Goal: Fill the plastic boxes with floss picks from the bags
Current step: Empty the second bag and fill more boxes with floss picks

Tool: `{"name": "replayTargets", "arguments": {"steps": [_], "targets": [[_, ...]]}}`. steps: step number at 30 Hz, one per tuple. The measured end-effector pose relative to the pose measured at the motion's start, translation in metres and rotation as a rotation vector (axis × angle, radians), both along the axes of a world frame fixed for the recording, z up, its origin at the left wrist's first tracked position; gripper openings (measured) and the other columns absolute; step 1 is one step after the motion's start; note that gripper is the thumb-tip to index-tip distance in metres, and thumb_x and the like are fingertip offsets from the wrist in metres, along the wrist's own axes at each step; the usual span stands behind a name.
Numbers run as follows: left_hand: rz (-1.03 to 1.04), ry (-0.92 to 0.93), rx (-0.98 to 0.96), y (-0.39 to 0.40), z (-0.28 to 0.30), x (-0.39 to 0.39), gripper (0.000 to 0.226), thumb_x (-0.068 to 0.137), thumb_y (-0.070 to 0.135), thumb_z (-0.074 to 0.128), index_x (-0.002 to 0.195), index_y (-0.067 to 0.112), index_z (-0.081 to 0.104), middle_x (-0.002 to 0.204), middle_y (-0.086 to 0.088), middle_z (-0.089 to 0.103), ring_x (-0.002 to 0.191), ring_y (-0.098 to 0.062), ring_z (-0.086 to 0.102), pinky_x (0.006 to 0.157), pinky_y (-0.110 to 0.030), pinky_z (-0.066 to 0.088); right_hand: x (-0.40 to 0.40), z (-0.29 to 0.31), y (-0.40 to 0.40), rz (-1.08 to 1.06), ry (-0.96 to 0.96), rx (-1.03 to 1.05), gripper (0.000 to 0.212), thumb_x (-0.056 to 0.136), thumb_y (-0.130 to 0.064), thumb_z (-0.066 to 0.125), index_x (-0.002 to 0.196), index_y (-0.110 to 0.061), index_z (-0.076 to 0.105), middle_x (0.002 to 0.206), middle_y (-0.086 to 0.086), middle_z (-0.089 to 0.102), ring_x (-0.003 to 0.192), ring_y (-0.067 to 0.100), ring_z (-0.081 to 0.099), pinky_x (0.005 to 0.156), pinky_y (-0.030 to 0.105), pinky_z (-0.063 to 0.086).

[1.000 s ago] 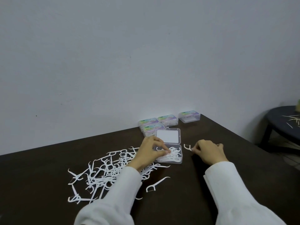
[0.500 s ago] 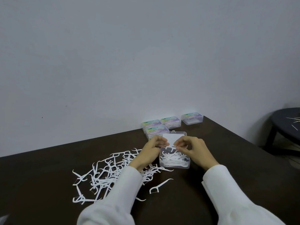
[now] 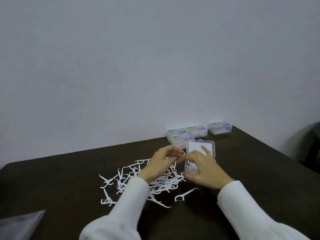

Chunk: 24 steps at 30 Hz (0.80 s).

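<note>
Where the dark table (image 3: 251, 170) meets the pale wall, four closed plastic boxes with coloured labels stand: three bunched together (image 3: 180, 134) just beyond the open box, one (image 3: 220, 127) apart to the right near the far corner. A fifth, the open box (image 3: 191, 168), lies in the middle with its clear lid (image 3: 201, 147) folded back toward the wall; a few white picks show inside, though most of the tray is hidden by the right hand. Left of it spreads a loose heap of floss picks (image 3: 131, 181), too tangled to count, and one single pick (image 3: 185, 194) lies alone nearer the person. A corner of a clear bag (image 3: 20, 222) shows at the near left edge.

Both arms wear white sleeves. The left hand (image 3: 162, 165) hovers over the heap's far edge, fingers curled, with something small and white at its fingertips; whether it pinches a pick I cannot tell. The right hand (image 3: 201, 168) lies over the open box, fingers spread, the index finger raised toward the lid.
</note>
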<state>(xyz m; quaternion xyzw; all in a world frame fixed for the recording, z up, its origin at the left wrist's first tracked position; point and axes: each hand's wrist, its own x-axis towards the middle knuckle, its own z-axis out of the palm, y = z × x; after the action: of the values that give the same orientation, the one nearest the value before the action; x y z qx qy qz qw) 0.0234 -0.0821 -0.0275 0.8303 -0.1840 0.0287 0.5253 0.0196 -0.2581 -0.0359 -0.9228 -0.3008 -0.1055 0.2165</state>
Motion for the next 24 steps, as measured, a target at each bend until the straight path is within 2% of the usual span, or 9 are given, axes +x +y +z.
{"name": "replayTargets", "arguments": {"steps": [3, 7, 12, 15, 17, 19, 21, 22, 24], "targets": [[0.054, -0.014, 0.085, 0.028, -0.002, -0.016, 0.029, 0.09, -0.002, 0.051, 0.105, 0.02, 0.063, 0.103, 0.005, 0.068, 0.102, -0.007, 0.062, 0.093, -0.026, 0.048, -0.009, -0.004, 0.019, 0.063, -0.014, -0.223, 0.061, 0.083, -0.056, 0.051, 0.137, -0.032, 0.037, 0.141, -0.01, 0.042, 0.136, 0.003, 0.027, 0.113, 0.049, -0.018], [0.09, 0.04, 0.331, 0.079, 0.0, -0.038, 0.031, 0.086, 0.024, 0.067, 0.116, 0.03, 0.06, 0.117, 0.019, 0.059, 0.11, 0.007, 0.052, 0.099, -0.022, 0.039, -0.014, -0.011, 0.042, 0.074, -0.024, -0.305, 0.069, 0.084, -0.06, 0.049, 0.142, -0.027, 0.031, 0.142, -0.008, 0.043, 0.134, 0.005, 0.033, 0.111, 0.053, -0.018], [0.153, 0.228, 0.515, 0.122, -0.001, -0.069, 0.074, 0.07, 0.037, 0.081, 0.134, 0.04, 0.045, 0.128, 0.022, 0.036, 0.12, 0.003, 0.03, 0.1, -0.017, 0.024, -0.013, -0.014, 0.051, 0.115, -0.143, -0.277, 0.037, 0.093, -0.04, 0.049, 0.128, -0.03, 0.048, 0.127, -0.014, 0.056, 0.12, 0.004, 0.05, 0.112, 0.043, -0.019], [0.163, 0.173, 0.495, 0.129, -0.01, -0.077, 0.067, 0.07, 0.035, 0.081, 0.129, 0.039, 0.05, 0.131, 0.021, 0.043, 0.121, 0.004, 0.034, 0.098, -0.013, 0.025, -0.013, -0.012, 0.054, 0.139, -0.203, -0.205, 0.023, 0.091, -0.036, 0.055, 0.111, -0.026, 0.059, 0.109, -0.013, 0.065, 0.105, 0.006, 0.06, 0.117, 0.039, -0.01], [0.176, 0.101, 0.496, 0.127, -0.013, -0.074, 0.056, 0.072, 0.036, 0.08, 0.123, 0.037, 0.057, 0.126, 0.019, 0.05, 0.118, 0.004, 0.04, 0.095, -0.011, 0.028, -0.012, -0.012, 0.053, 0.136, -0.217, -0.2, 0.02, 0.092, -0.036, 0.053, 0.108, -0.026, 0.06, 0.107, -0.013, 0.065, 0.104, 0.006, 0.06, 0.117, 0.034, -0.002], [0.208, 0.037, 0.517, 0.121, -0.016, -0.07, 0.045, 0.074, 0.036, 0.078, 0.116, 0.033, 0.064, 0.117, 0.015, 0.056, 0.112, 0.001, 0.047, 0.093, -0.014, 0.035, -0.01, -0.014, 0.054, 0.133, -0.243, -0.177, 0.016, 0.09, -0.035, 0.057, 0.102, -0.026, 0.062, 0.102, -0.012, 0.066, 0.098, 0.008, 0.062, 0.115, 0.036, 0.016], [0.261, -0.028, 0.532, 0.115, -0.019, -0.068, 0.034, 0.077, 0.035, 0.076, 0.109, 0.028, 0.069, 0.109, 0.015, 0.061, 0.106, -0.001, 0.053, 0.092, -0.018, 0.039, -0.008, -0.016, 0.053, 0.126, -0.304, -0.13, 0.011, 0.081, -0.031, 0.07, 0.088, -0.026, 0.064, 0.084, -0.013, 0.067, 0.078, 0.009, 0.065, 0.097, 0.043, 0.044], [0.284, -0.059, 0.55, 0.112, -0.02, -0.068, 0.029, 0.079, 0.035, 0.074, 0.107, 0.028, 0.071, 0.106, 0.016, 0.063, 0.103, 0.0, 0.054, 0.09, -0.018, 0.04, -0.008, -0.016, 0.053, 0.114, -0.31, -0.096, 0.015, 0.075, -0.029, 0.076, 0.082, -0.026, 0.063, 0.076, -0.013, 0.066, 0.068, 0.008, 0.064, 0.086, 0.043, 0.051], [0.328, -0.123, 0.612, 0.107, -0.021, -0.068, 0.024, 0.082, 0.035, 0.07, 0.104, 0.028, 0.071, 0.103, 0.016, 0.066, 0.099, 0.001, 0.056, 0.086, -0.016, 0.041, -0.007, -0.015, 0.051, 0.08, -0.319, -0.044, 0.017, 0.074, -0.028, 0.077, 0.083, -0.025, 0.063, 0.072, -0.012, 0.065, 0.064, 0.009, 0.062, 0.084, 0.039, 0.051]]}}
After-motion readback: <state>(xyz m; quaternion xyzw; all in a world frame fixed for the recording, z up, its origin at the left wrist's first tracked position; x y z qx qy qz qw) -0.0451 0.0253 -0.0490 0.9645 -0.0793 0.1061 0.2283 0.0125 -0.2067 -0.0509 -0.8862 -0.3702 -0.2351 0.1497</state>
